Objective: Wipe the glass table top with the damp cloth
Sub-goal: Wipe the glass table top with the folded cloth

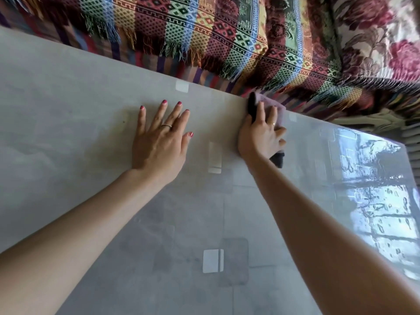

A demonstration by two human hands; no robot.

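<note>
The glass table top fills most of the view, grey and reflective. My right hand presses a pink and black damp cloth onto the glass right at the table's far edge. The cloth sticks out beyond my fingers and below my palm. My left hand lies flat on the glass to the left, fingers spread, holding nothing.
A sofa draped with a colourful fringed woven throw stands just beyond the far edge. A floral cushion sits at the upper right. The table's right corner mirrors a bright window. Pale rectangular reflections show in the glass.
</note>
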